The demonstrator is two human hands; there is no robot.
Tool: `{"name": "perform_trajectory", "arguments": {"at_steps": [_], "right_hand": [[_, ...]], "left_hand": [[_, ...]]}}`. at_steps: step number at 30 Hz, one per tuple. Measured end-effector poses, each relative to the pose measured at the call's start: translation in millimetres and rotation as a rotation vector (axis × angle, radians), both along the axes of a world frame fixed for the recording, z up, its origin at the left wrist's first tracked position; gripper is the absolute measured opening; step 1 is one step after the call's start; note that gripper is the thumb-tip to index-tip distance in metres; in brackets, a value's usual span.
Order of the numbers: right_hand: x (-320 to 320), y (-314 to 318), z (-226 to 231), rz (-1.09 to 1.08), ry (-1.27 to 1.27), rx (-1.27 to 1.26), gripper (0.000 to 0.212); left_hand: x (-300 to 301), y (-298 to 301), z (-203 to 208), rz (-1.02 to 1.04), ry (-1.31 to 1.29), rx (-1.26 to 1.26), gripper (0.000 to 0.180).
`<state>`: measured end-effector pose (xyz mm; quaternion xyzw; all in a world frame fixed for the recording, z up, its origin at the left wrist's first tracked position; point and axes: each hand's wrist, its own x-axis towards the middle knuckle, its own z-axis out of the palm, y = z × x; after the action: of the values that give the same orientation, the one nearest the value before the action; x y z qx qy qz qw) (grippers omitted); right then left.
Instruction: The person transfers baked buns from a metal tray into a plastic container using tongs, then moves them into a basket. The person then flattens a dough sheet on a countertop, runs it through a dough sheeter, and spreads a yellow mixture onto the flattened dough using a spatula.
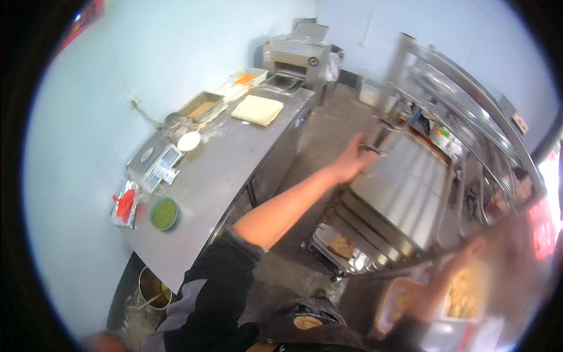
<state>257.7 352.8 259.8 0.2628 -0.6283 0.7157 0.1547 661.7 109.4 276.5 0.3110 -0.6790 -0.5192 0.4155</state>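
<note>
My left hand reaches forward at arm's length, black sleeve pushed up, and its fingers close on the corner frame of a tall stainless-steel rack cart. The cart has a flat shiny top and slide-in trays on its lower shelves. Blurred by motion, my right hand is at the cart's near right edge. Just below it lies a tray of yellowish food. Whether that hand grips anything cannot be made out.
A long steel table on the left carries a scale, a green bowl, a pale dough slab and metal pans. A dough machine stands at the back, with a bucket under the table. Another person is behind the cart.
</note>
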Motion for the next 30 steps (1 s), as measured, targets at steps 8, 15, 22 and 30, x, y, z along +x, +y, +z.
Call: {"name": "perform_trajectory", "arguments": {"at_steps": [8, 15, 22, 30], "right_hand": [[-131.4, -37.2, -17.2, -0.203, 0.234, 0.153, 0.041], [-125.1, -149.3, -6.8, -0.419, 0.435, 0.335, 0.04], [76.3, -287.2, 15.9, -0.862, 0.928, 0.558, 0.041], [269.6, -578.8, -70.3, 1.457, 0.295, 1.02, 0.048]], "left_hand": [[-119.3, -100.1, -29.5, -0.236, 0.041, 0.015, 0.064], [-178.9, -149.1, 10.6, -0.413, -0.007, -0.054, 0.067], [-147.3, -242.5, -63.0, -0.145, -0.072, -0.251, 0.066], [127.5, -326.8, -265.6, 0.444, -0.484, 0.568, 0.061]]}}
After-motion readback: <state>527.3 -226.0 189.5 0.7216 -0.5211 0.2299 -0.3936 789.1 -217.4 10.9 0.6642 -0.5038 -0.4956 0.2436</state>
